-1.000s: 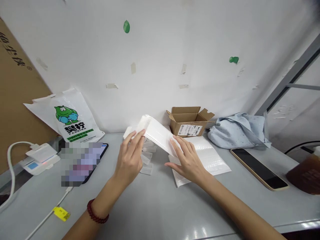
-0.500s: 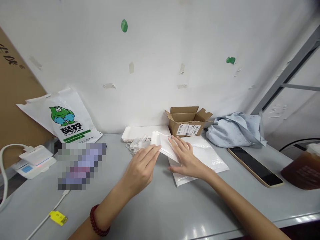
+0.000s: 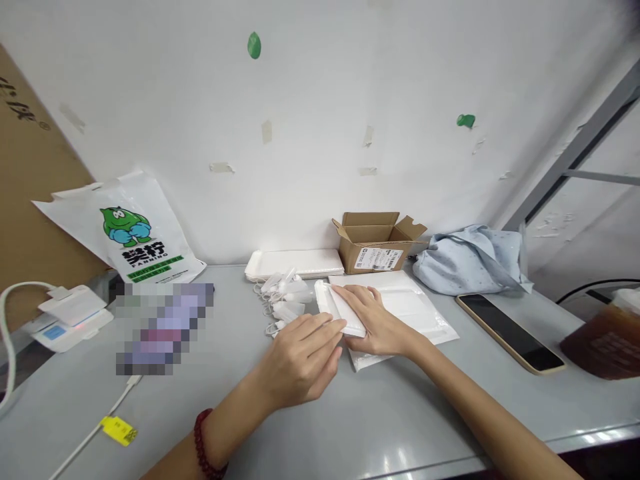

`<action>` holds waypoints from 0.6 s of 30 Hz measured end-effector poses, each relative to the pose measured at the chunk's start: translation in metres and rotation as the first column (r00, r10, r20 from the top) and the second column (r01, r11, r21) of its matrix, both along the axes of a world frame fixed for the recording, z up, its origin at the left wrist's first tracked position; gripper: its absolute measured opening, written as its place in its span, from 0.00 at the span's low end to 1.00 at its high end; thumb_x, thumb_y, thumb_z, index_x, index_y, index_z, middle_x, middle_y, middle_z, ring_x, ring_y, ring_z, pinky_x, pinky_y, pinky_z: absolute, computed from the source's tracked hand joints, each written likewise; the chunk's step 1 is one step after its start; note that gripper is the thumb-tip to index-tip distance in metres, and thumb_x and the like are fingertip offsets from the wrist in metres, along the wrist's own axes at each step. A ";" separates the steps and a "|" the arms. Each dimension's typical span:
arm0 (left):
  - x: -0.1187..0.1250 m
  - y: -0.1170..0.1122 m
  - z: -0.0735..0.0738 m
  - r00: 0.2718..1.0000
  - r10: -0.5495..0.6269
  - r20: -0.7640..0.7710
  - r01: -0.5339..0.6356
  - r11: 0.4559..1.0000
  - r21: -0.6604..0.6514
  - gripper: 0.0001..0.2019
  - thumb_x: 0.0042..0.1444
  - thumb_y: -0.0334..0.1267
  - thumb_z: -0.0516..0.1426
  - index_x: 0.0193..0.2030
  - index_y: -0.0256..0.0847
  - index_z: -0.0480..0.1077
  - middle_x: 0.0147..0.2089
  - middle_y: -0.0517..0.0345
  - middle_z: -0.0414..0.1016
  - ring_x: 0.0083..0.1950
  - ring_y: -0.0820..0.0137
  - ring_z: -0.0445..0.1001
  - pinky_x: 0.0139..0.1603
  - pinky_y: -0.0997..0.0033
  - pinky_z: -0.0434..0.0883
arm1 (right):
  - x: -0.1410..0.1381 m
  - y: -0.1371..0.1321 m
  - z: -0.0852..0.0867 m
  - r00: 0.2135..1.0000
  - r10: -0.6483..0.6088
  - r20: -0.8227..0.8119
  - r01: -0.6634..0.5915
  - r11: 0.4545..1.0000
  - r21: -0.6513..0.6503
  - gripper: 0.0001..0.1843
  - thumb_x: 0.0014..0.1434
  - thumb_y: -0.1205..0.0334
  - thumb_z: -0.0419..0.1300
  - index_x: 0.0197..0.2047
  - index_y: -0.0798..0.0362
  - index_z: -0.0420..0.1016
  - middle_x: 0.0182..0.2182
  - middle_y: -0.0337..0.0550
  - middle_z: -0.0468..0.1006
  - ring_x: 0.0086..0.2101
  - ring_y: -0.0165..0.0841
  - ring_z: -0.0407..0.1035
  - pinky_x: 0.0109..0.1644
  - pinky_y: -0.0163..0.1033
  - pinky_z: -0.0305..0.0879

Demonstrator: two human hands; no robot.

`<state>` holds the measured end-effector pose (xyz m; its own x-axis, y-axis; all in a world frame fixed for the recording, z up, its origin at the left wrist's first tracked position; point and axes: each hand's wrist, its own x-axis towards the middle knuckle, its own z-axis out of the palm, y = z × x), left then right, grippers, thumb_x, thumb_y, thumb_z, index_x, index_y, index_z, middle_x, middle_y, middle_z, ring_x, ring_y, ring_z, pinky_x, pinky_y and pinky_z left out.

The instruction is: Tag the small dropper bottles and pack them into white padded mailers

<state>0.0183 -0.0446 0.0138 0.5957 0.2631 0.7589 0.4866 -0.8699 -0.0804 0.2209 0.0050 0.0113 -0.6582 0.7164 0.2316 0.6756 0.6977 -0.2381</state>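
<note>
A white bubble mailer lies folded over on the grey table, on top of a stack of more white mailers. My right hand lies flat on the folded mailer, fingers stretched out and pressing it down. My left hand reaches in from the left, fingers extended, its fingertips touching the mailer's near edge. A red bead bracelet is on my left wrist. Small white plastic clips lie in a cluster just left of the mailer.
A white tray and an open cardboard box stand by the wall. A blue cloth, a dark phone and a brown container sit right. A printed plastic bag, white charger and cable sit left.
The mailer was held up off the table and has been folded down flat onto the stack. Both hands came lower and nearer, the left sliding right to the mailer's edge.
</note>
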 end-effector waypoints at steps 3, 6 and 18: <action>0.000 -0.002 0.003 0.970 -0.002 0.243 0.023 0.996 -0.083 0.07 0.53 0.22 0.53 0.31 0.37 0.68 0.41 0.48 0.77 0.42 0.63 0.73 0.38 0.62 0.72 | -0.001 0.000 0.000 0.998 -0.021 -0.053 0.027 0.994 0.105 0.46 0.47 0.57 0.59 0.66 0.55 0.43 0.54 0.59 0.60 0.56 0.49 0.53 0.56 0.60 0.48; -0.002 -0.003 0.006 0.885 0.165 0.436 -0.056 0.966 -0.250 0.08 0.55 0.25 0.52 0.27 0.39 0.65 0.39 0.50 0.74 0.42 0.65 0.72 0.40 0.62 0.72 | -0.001 0.001 -0.001 0.998 -0.028 -0.060 0.039 0.981 0.189 0.45 0.45 0.57 0.59 0.64 0.56 0.45 0.54 0.61 0.58 0.56 0.51 0.51 0.55 0.59 0.48; 0.003 0.012 -0.012 0.821 0.511 0.254 0.012 0.430 -0.903 0.13 0.53 0.44 0.54 0.23 0.39 0.65 0.19 0.64 0.65 0.21 0.72 0.66 0.21 0.75 0.61 | -0.009 -0.009 -0.006 0.994 0.059 -0.096 -0.006 0.878 0.478 0.36 0.52 0.55 0.58 0.61 0.55 0.50 0.52 0.59 0.61 0.53 0.49 0.56 0.54 0.57 0.48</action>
